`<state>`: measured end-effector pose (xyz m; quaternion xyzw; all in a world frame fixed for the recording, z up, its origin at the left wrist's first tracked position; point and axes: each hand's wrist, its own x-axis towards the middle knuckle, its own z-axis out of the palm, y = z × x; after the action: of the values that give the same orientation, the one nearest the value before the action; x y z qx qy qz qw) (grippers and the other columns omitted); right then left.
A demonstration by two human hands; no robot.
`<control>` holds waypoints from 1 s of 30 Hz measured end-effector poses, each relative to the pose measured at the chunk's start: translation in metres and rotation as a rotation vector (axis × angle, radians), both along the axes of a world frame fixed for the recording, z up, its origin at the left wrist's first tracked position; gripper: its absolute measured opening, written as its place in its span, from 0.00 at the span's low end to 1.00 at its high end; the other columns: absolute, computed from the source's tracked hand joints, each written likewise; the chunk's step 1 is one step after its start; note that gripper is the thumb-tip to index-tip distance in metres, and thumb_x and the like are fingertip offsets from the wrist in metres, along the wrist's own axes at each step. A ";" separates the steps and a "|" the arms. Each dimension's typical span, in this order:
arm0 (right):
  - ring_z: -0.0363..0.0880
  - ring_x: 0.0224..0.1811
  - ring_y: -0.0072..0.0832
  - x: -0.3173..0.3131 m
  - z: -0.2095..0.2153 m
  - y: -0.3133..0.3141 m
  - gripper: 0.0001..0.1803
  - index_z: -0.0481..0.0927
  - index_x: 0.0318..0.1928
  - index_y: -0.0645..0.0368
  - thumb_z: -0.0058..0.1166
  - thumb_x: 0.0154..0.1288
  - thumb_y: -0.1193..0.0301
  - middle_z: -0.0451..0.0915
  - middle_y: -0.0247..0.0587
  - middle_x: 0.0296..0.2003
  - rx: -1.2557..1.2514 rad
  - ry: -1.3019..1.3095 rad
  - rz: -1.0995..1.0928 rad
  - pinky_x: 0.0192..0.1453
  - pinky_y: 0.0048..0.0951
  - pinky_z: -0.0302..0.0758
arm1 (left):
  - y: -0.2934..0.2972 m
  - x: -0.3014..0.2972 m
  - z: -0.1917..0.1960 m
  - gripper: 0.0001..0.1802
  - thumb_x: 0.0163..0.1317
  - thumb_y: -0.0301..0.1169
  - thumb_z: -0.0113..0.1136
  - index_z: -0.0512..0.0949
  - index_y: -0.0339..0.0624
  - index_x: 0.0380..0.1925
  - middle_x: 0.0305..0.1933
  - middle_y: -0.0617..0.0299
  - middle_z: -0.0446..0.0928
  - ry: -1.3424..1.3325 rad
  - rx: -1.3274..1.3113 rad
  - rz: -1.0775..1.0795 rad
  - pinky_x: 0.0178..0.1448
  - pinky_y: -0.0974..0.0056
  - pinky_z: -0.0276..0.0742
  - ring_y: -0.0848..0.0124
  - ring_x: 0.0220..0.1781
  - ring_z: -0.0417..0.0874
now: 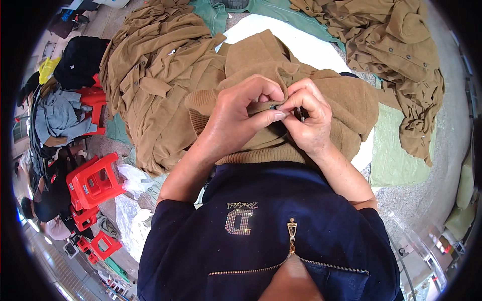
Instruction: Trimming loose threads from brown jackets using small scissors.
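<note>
A brown knit garment (pixel 346 95) with a ribbed cuff (pixel 200 109) and a ribbed hem (pixel 266 156) lies bunched in front of my body. My left hand (pixel 236 113) is closed on a folded edge of it, thumb and forefinger pinching the cloth. Against that same edge, my right hand (pixel 311 120) is closed too, its thumb and fingertips meeting my left thumb. A small dark shiny piece (pixel 273 107), perhaps a button, shows between the two hands. Something small and shiny also shows inside my curled right fingers; its kind is unclear.
Brown buttoned garments lie heaped at left (pixel 155 85) and at far right (pixel 391 45). A white sheet (pixel 271 27) and a pale green sheet (pixel 401 150) are beneath. Red plastic stools (pixel 95 180), clear plastic bags (pixel 131 220) and another person (pixel 47 205) are at left.
</note>
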<state>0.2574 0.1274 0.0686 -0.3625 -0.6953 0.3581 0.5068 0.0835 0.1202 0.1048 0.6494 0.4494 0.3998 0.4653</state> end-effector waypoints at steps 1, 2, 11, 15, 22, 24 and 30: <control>0.75 0.31 0.26 0.000 0.000 -0.001 0.11 0.76 0.27 0.59 0.60 0.44 0.87 0.73 0.37 0.33 -0.072 0.008 -0.001 0.31 0.26 0.71 | 0.000 0.000 0.000 0.11 0.52 0.19 0.68 0.77 0.39 0.35 0.38 0.67 0.78 0.030 0.067 -0.003 0.40 0.74 0.67 0.81 0.40 0.74; 0.75 0.31 0.26 0.000 0.000 -0.001 0.11 0.76 0.27 0.59 0.60 0.44 0.87 0.73 0.37 0.33 -0.071 0.008 0.001 0.31 0.26 0.71 | -0.001 0.001 0.001 0.11 0.52 0.19 0.68 0.77 0.39 0.35 0.38 0.67 0.78 0.030 0.068 -0.001 0.40 0.74 0.67 0.81 0.40 0.74; 0.79 0.38 0.27 0.031 0.002 0.019 0.14 0.79 0.37 0.62 0.53 0.50 0.90 0.78 0.40 0.40 0.147 -0.086 0.033 0.40 0.25 0.77 | 0.002 -0.034 -0.023 0.11 0.59 0.23 0.64 0.80 0.32 0.42 0.29 0.70 0.74 0.084 -0.366 0.148 0.33 0.73 0.69 0.83 0.29 0.69; 0.80 0.36 0.31 0.055 0.020 0.022 0.10 0.78 0.36 0.61 0.59 0.54 0.85 0.79 0.41 0.37 0.315 -0.217 -0.103 0.36 0.27 0.75 | 0.001 -0.066 -0.017 0.05 0.62 0.27 0.63 0.81 0.36 0.34 0.31 0.64 0.81 -0.073 -0.344 0.276 0.38 0.73 0.76 0.79 0.34 0.81; 0.77 0.29 0.33 0.046 0.040 0.018 0.18 0.81 0.34 0.59 0.65 0.36 0.82 0.74 0.38 0.32 0.812 -0.216 -0.144 0.27 0.29 0.74 | 0.000 -0.016 0.039 0.10 0.69 0.37 0.56 0.79 0.42 0.38 0.25 0.70 0.74 -0.364 -0.523 0.073 0.20 0.76 0.58 0.82 0.20 0.68; 0.76 0.28 0.31 0.044 0.034 0.017 0.18 0.81 0.35 0.59 0.66 0.37 0.81 0.73 0.37 0.32 0.827 -0.184 -0.142 0.25 0.27 0.73 | -0.001 0.027 0.026 0.15 0.73 0.36 0.48 0.78 0.37 0.46 0.25 0.72 0.70 -0.376 -0.280 0.071 0.30 0.76 0.64 0.84 0.25 0.70; 0.75 0.27 0.31 0.064 0.025 0.013 0.19 0.81 0.36 0.59 0.64 0.35 0.79 0.73 0.36 0.31 0.828 -0.258 -0.173 0.25 0.27 0.72 | 0.010 0.038 0.016 0.09 0.66 0.25 0.60 0.80 0.36 0.45 0.35 0.72 0.77 -0.330 -0.422 -0.251 0.38 0.78 0.66 0.86 0.34 0.72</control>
<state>0.3219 0.1407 0.0935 -0.2274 -0.8049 -0.0425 0.5464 0.1211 0.1305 0.1205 0.5152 0.3570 0.3368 0.7026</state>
